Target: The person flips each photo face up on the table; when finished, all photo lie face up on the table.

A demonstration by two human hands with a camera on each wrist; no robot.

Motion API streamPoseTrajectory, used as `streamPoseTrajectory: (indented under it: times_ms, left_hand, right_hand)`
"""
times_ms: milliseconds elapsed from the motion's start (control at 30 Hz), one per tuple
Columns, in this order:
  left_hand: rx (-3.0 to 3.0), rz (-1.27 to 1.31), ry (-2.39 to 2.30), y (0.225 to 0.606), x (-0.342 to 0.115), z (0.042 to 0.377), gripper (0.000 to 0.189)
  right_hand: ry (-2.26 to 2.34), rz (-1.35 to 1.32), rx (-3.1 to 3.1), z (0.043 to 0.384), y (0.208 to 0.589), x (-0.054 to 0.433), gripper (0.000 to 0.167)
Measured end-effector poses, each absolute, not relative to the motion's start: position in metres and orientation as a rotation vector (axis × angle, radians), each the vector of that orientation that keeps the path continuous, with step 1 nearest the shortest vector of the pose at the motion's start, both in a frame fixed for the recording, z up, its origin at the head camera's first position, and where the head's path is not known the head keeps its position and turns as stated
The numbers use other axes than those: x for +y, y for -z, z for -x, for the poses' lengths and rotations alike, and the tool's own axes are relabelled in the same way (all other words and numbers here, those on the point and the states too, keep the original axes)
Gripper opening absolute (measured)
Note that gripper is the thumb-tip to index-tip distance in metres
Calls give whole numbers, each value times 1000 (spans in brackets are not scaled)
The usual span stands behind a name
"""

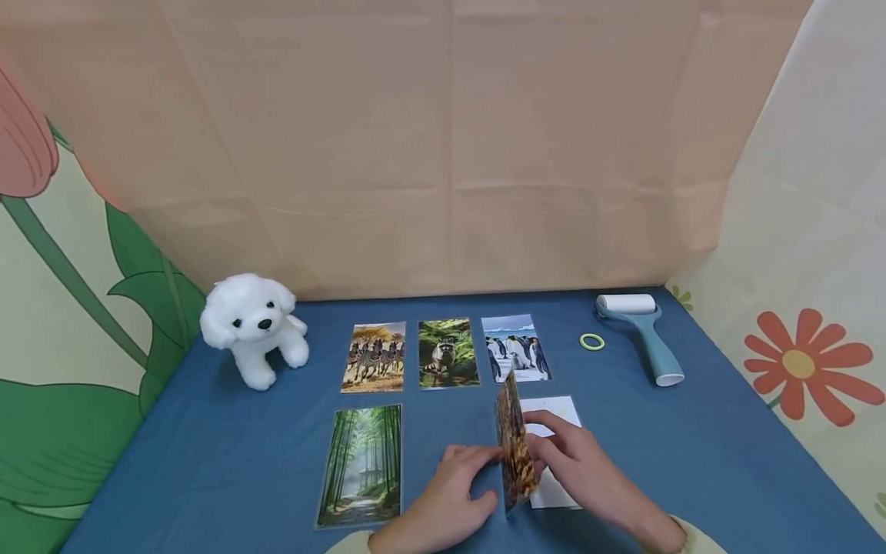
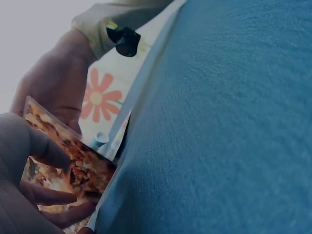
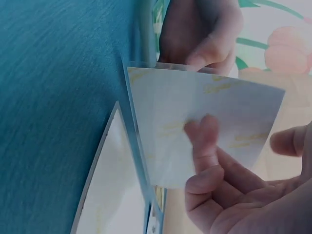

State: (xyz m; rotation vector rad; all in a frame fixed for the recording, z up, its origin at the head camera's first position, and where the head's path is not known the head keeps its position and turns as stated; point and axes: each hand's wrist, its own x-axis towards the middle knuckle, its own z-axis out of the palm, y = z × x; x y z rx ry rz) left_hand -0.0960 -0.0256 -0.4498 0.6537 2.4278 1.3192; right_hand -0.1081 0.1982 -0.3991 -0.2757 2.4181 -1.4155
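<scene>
A laminated picture card point(image 1: 515, 450) stands tilted up on its edge between the two hands, its brown and orange picture facing left. Its plain white back point(image 3: 165, 117) with faint yellow marks shows in the right wrist view. My left hand point(image 1: 450, 496) is on the picture side, fingers spread, fingertips right at the card's lower part. On the other side, fingertips of my right hand point(image 1: 577, 465) touch the white back, while the thumb point(image 3: 287, 141) stays off it. Beneath the right hand lies a white face-down card point(image 1: 554, 408), partly hidden.
Behind lie a zebra card point(image 1: 375, 358), a raccoon card point(image 1: 447, 354) and a penguin card point(image 1: 515, 348). A bamboo forest card point(image 1: 363, 462) is at front left. A white plush dog point(image 1: 256, 327), a yellow-green ring point(image 1: 591, 342) and a lint roller point(image 1: 647, 335) stand farther out.
</scene>
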Motion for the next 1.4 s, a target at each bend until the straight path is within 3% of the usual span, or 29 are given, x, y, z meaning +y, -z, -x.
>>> streamPoseTrajectory:
  times_ms: [367,767,1067,1400]
  left_hand:
    - [2416,-552,-1392,448,-31,95,57]
    - [2296,-348,-1627,444,-47,96,91]
    - [2441,-373,-1581,439,-55,93,104]
    - [2553,-397,-1551,438,-58,91,104]
  right_hand:
    - [1566,174,2483,99,396,197,38]
    - [1455,18,2756,97,404,189,34]
    - [1315,142,2843,97,412,180,54]
    - [1234,458,2822,95,419,183,81]
